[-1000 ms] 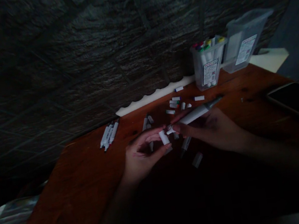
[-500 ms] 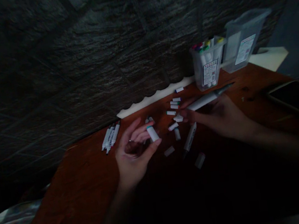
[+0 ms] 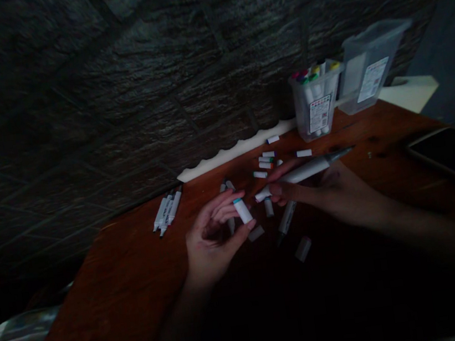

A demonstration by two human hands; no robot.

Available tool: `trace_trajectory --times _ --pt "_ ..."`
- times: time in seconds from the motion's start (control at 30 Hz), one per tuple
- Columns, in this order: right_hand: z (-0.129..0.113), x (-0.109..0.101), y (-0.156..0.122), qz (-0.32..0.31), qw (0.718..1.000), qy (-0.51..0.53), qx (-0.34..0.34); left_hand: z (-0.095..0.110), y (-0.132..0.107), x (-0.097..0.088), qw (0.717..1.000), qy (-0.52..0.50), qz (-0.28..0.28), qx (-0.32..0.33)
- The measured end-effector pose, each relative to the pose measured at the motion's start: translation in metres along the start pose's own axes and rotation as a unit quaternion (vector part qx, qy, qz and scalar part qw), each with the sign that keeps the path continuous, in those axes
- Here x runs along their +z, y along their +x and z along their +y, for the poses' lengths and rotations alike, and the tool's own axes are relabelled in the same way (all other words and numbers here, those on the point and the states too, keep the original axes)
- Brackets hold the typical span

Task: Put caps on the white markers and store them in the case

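Nearest us, on the dark reddish-brown tabletop (image 3: 132,272), lies a loose white cap with a purplish end (image 3: 304,249), dim in the shadow. Just beyond it we see a lying marker (image 3: 287,224), its dark tip pointing towards us, and to its left a plain pale cap (image 3: 256,233).

Above these, our left hand (image 3: 208,246) pinches a teal-topped cap (image 3: 243,211) between thumb and fingertips — a short, smooth white cylinder, tilted, with a band of blue-green at its upper end. Our right hand (image 3: 335,195) grips an uncapped marker (image 3: 303,173) off the tabletop: its barrel is pale and matt, narrowing to a dark grey end that points right. A white piece shows at its left end; whether that belongs to the marker, we cannot tell. The two are apart, the marker to the right of the teal-topped cap.

Past the hands we see several small white caps (image 3: 266,160), some with green or orange-red ends, and a cluster of markers (image 3: 168,211) well to the left. Farther back stand a scalloped white strip (image 3: 237,148) and a clear bin of colour-ended markers (image 3: 315,108) — both before the dark stone-textured wall (image 3: 137,93).
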State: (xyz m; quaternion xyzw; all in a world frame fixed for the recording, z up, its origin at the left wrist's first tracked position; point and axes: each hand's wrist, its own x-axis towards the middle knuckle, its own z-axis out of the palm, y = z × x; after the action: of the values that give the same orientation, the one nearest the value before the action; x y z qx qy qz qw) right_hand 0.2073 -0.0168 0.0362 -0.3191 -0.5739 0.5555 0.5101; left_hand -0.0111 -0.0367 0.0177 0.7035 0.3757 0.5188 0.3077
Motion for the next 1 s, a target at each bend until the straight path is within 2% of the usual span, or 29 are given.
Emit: trace_trajectory --times 0.17,0.3,0.47,0.6,0.73,0.83,0.9,1.0 --pt "0.001 -0.001 0.001 0.01 1.0 0.01 0.001 -0.004 0.0 -0.004 0.999 0.05 0.013 0.0" --pt "0.002 -0.003 0.004 0.034 0.999 -0.012 0.024 -0.012 0.003 -0.009 0.98 0.201 0.018 -0.004" --pt "0.0 -0.01 0.012 0.148 0.982 -0.113 0.004 -0.024 0.008 -0.012 0.939 0.342 -0.045 -0.01" --pt "-0.001 -0.023 0.021 0.239 0.96 -0.14 -0.038 -0.033 0.008 -0.013 0.927 0.369 -0.072 0.003" --pt "0.003 -0.037 0.03 0.264 0.954 -0.125 -0.067 -0.038 0.007 -0.015 0.923 0.374 -0.09 -0.005" --pt "0.009 -0.046 0.035 0.275 0.951 -0.124 -0.066 -0.033 0.012 -0.014 0.925 0.368 -0.092 0.007" --pt "0.013 -0.05 0.037 0.283 0.948 -0.132 -0.063 -0.026 0.021 -0.007 0.927 0.357 -0.107 0.032" --pt "0.016 -0.055 0.039 0.29 0.944 -0.142 -0.062 -0.015 0.041 0.015 0.923 0.328 -0.19 0.073"
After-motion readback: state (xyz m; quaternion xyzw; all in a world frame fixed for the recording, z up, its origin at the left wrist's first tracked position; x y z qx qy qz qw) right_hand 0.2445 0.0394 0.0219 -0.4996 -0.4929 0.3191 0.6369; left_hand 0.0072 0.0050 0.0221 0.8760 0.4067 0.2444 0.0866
